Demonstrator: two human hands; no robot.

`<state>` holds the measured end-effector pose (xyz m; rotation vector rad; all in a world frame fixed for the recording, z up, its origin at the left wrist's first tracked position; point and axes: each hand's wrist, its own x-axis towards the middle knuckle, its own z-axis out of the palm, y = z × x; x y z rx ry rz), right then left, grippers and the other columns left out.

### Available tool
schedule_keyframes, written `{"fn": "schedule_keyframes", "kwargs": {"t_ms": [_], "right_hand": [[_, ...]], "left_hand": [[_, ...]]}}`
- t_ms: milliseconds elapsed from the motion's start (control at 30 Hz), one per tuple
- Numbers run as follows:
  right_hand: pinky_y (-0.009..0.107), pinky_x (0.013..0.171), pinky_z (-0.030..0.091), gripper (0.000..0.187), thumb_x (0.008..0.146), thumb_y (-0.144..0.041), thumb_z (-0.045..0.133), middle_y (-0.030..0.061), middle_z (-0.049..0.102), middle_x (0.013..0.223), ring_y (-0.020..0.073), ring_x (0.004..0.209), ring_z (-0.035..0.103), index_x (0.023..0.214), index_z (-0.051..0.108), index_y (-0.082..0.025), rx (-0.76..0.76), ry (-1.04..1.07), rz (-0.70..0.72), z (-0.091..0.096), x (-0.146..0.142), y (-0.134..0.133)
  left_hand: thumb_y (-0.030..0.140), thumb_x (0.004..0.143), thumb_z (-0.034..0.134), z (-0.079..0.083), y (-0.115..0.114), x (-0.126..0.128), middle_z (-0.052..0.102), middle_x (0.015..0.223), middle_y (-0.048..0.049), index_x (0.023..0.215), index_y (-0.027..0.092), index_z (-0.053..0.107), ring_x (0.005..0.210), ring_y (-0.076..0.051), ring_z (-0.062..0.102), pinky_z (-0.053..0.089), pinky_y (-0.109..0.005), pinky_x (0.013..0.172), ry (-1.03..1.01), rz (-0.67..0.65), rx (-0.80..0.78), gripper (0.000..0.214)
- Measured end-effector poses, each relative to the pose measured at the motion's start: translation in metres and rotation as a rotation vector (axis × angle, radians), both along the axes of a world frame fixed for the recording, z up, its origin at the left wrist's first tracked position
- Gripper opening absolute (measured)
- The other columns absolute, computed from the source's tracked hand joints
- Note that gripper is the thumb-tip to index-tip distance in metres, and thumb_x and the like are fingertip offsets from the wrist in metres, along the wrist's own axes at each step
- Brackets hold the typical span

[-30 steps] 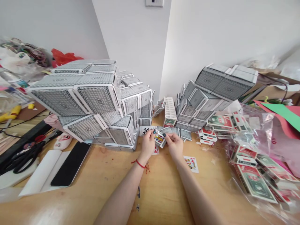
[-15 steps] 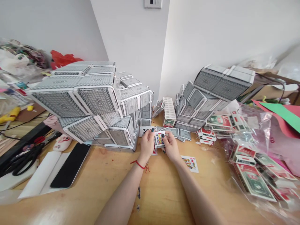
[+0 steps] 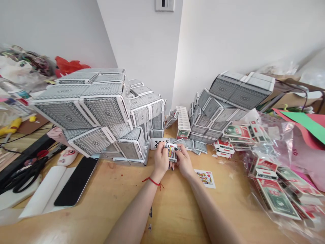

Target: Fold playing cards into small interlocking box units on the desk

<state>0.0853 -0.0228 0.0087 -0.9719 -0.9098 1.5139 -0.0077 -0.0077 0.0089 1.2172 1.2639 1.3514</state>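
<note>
Both hands hold one playing card [image 3: 172,153], a face card turned up toward me, above the wooden table. My left hand [image 3: 161,158] grips its left side, with the thumb along the edge. On its right side is my right hand [image 3: 184,159], thumb on the face. Whether more cards lie behind it I cannot tell. Just beyond my left hand, a card with black clubs [image 3: 156,143] lies face up. To the right of my right wrist a king of hearts [image 3: 206,178] rests on the table. Several grey-backed cards [image 3: 199,146] lie beyond my hands.
Grey box blocks made of cards are stacked at left [image 3: 104,108] and at right [image 3: 220,108]. Between them runs a row of card boxes [image 3: 183,122]. A phone [image 3: 76,181] and scissors [image 3: 31,174] lie at left; red-green card packs [image 3: 276,198] in clear plastic lie at right.
The face card has tilted and shifted slightly down in my hands. A red-marked card seen below it before is now out of sight. My left fingers have moved a little lower.
</note>
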Motion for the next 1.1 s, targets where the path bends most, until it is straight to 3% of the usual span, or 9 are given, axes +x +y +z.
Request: {"fn": "schedule_keyframes", "kwargs": {"t_ms": [433,867,1100], "right_hand": [[0.020,0.028,0.033,0.018,0.074,-0.035,0.048,-0.0071,0.054,0.049,0.0124,0.035,0.051,0.086,0.041,-0.024,0.007,-0.003,-0.017,-0.0004,0.0063,0.0031],[0.022,0.029,0.035,0.018,0.071,-0.033,0.050,-0.0089,0.050,0.043,0.0143,0.033,0.051,0.083,0.039,-0.025,-0.042,0.039,0.024,0.0008,0.0020,0.0009],[0.021,0.028,0.037,0.023,0.073,-0.040,0.050,-0.0063,0.055,0.052,0.0128,0.033,0.051,0.084,0.037,-0.024,-0.111,0.175,0.127,0.0022,0.0064,0.0005]], "left_hand": [[0.030,0.079,0.035,-0.0006,-0.0017,0.0051,0.041,0.048,0.0084,0.090,0.022,0.042,0.027,-0.006,0.037,0.028,-0.019,0.029,-0.226,-0.179,-0.074,0.015],[0.029,0.078,0.032,0.0027,-0.0059,0.0026,0.032,0.038,0.0098,0.080,0.023,0.041,0.024,-0.009,0.035,0.025,-0.021,0.028,-0.288,-0.150,-0.115,0.012],[0.035,0.076,0.046,0.0002,-0.0027,-0.0020,0.042,0.049,0.0066,0.071,0.019,0.043,0.034,-0.006,0.038,0.028,-0.019,0.034,-0.146,-0.095,-0.044,0.017]]}}
